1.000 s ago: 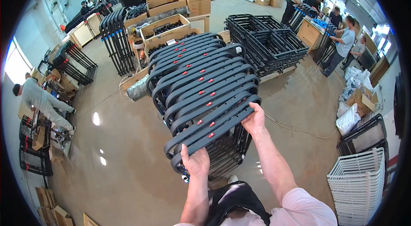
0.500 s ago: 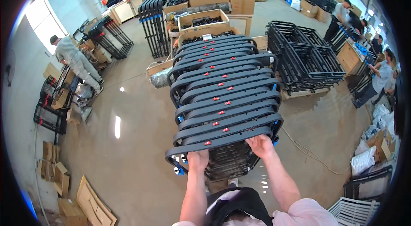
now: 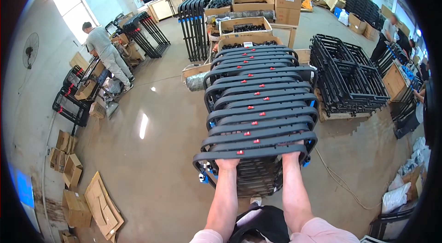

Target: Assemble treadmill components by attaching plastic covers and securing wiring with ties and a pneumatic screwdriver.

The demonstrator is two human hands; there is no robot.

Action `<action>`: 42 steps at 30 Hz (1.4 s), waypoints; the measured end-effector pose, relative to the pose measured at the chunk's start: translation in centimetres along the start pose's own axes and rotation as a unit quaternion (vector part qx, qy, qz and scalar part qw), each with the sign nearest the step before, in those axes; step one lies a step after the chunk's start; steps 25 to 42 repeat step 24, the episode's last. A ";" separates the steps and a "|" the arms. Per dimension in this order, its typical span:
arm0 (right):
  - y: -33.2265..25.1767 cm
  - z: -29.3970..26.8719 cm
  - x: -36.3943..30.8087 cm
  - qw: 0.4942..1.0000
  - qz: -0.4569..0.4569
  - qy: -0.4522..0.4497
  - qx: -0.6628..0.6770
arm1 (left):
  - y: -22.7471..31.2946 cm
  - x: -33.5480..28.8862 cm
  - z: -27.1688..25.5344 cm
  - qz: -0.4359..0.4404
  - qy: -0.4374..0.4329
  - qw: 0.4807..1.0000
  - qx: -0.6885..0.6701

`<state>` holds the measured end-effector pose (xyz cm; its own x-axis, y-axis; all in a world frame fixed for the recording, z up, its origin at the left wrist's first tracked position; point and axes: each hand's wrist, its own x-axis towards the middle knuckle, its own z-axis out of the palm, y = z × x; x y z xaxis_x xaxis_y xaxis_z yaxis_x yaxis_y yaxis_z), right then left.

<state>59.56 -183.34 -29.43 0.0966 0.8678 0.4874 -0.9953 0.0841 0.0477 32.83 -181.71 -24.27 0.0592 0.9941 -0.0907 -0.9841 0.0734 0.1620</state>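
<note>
A long row of black metal tube frames (image 3: 258, 109) with rounded corners stands packed one behind another before me. Small red tags (image 3: 240, 153) sit along their top bars, and blue and white fittings (image 3: 203, 177) show at the sides. My left hand (image 3: 227, 164) reaches under the nearest top bar, left of its middle. Under the same bar, nearer its right bend, goes my right hand (image 3: 290, 156). The bars cover the fingers of both hands, so their grip is hidden. Dark slatted parts (image 3: 258, 176) lie below, between my forearms.
Behind the row stand open cardboard boxes (image 3: 246, 26) of small black parts. A pile of black rectangular frames (image 3: 350, 75) rests on a pallet at right. One person (image 3: 108, 52) works at left. A cable (image 3: 338, 178) crosses the floor; flattened cardboard (image 3: 103, 206) lies lower left.
Both hands have gone further in under the nearest bar; the right palm and fingers, visible before, are now mostly covered. The whole view has swung left, shifting the scene rightward.
</note>
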 end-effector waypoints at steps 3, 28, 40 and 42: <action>1.2 2.8 -1.3 0.987 -0.009 0.109 -0.121 | 3.0 -3.2 -1.2 -0.058 -0.063 0.994 -0.073; 15.5 20.9 -15.8 0.871 -0.122 0.340 -0.333 | 20.4 -20.5 2.3 -0.180 -0.058 0.981 -0.039; 15.5 20.9 -15.8 0.871 -0.122 0.340 -0.333 | 20.4 -20.5 2.3 -0.180 -0.058 0.981 -0.039; 15.5 20.9 -15.8 0.871 -0.122 0.340 -0.333 | 20.4 -20.5 2.3 -0.180 -0.058 0.981 -0.039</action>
